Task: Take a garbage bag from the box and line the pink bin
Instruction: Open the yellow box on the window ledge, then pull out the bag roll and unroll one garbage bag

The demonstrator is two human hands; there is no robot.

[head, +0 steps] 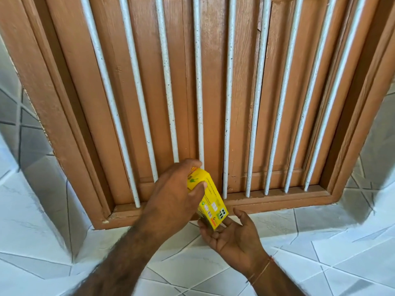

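**Head view: yellow box held tilted between two hands, its lower end over the right palm**

Nearest the camera, two bare forearms reach forward over a white tiled ledge. The right hand lies low and palm-up, fingers loosely curled and well open; a thin thread band circles its wrist. Its fingertips touch the bottom corner of the yellow box and cup it from beneath rather than pinching it.

Just beyond and above, the left hand comes in from the left and wraps the upper part of the box, thumb pressed across the near face and fingers curled over the top end. This is the firm grip, and it carries the box.

The relation that matters is the box's long axis, which runs slantwise from upper left, inside the left hand, down to lower right at the right fingertips. The lower end, printed with small symbols, points toward the right palm, so the right hand is nearer to that end. Whether a flap there is open cannot be told, and no bag shows yet. My judgement is that the bag must be drawn from one end while the left hand steadies the box.

Farther back stand brown wooden shutters behind white bars. The pink bin is not in view.
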